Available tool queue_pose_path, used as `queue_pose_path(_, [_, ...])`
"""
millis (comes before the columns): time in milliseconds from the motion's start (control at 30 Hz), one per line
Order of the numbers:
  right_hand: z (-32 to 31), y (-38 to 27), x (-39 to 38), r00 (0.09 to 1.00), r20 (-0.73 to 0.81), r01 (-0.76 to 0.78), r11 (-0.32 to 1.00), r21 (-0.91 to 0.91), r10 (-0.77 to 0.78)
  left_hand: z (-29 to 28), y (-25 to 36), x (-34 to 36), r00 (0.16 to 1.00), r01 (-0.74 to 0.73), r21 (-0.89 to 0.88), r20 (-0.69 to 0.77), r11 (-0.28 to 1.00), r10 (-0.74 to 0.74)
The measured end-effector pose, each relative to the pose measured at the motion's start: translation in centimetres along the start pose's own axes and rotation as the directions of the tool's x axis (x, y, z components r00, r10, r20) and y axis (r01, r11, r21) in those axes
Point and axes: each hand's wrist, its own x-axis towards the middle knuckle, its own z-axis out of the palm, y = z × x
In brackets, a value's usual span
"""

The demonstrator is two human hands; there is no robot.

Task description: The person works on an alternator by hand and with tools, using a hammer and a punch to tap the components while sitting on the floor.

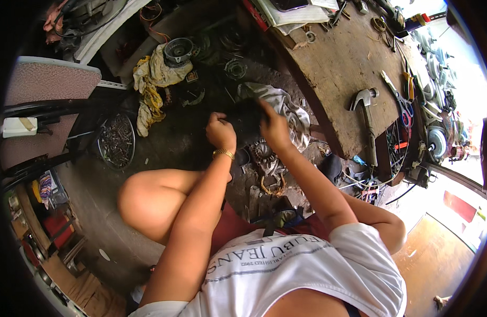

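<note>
A black, roughly flat piece [245,122] spans the space between my hands, and it is too dark to tell its kind. My left hand [221,132] is closed in a fist at its left edge. My right hand [275,127] grips the opposite side, index finger stretched along the top edge. Just below and beyond lies a grey-and-white cloth [293,113], partly hidden by my right hand. Near my right wrist sits a round, ribbed metal part [263,151], with a brownish ring [273,186] closer to me.
A wooden bench [328,68] at the right carries a hammer [369,121] and scissors [399,100]. At the left stand a bowl of small metal pieces [116,141] and a pink-seated chair [53,82]. A round metal housing [179,51] rests on yellowish rags [148,90].
</note>
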Motion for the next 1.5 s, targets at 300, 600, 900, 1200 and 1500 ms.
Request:
queue_pose_path(300, [-10.4, -8.0, -8.2, 0.977, 0.185, -0.081, 0.988, -0.135, 0.105, -1.0, -2.1, 0.9, 0.998, 0.052, 0.01, -0.033, 0.999, -0.052])
queue_pose_path(600, [1.3, -2.0, 2.0, 0.983, 0.165, -0.058, 0.99, -0.131, 0.079, -0.4, -0.6, 2.9, 0.998, 0.056, 0.012, 0.04, 0.998, -0.057])
queue_pose_path(900, [-7.1, -6.1, -5.7, 0.933, 0.254, -0.217, 0.962, -0.169, 0.255, -0.5, -2.1, 0.9, 0.999, 0.031, -0.007, -0.015, 1.0, -0.031])
queue_pose_path(1200, [-5.3, -5.7, -3.7, 0.95, 0.193, -0.223, 0.966, -0.129, 0.244, -0.7, -2.1, 1.1, 0.998, 0.068, -0.024, -0.018, 0.997, -0.068])
queue_pose_path(1500, [0.9, -0.4, 0.6, 0.978, 0.131, -0.148, 0.982, -0.116, 0.163, 0.0, -0.3, 0.9, 0.997, 0.082, -0.015, 0.015, 0.997, -0.082])
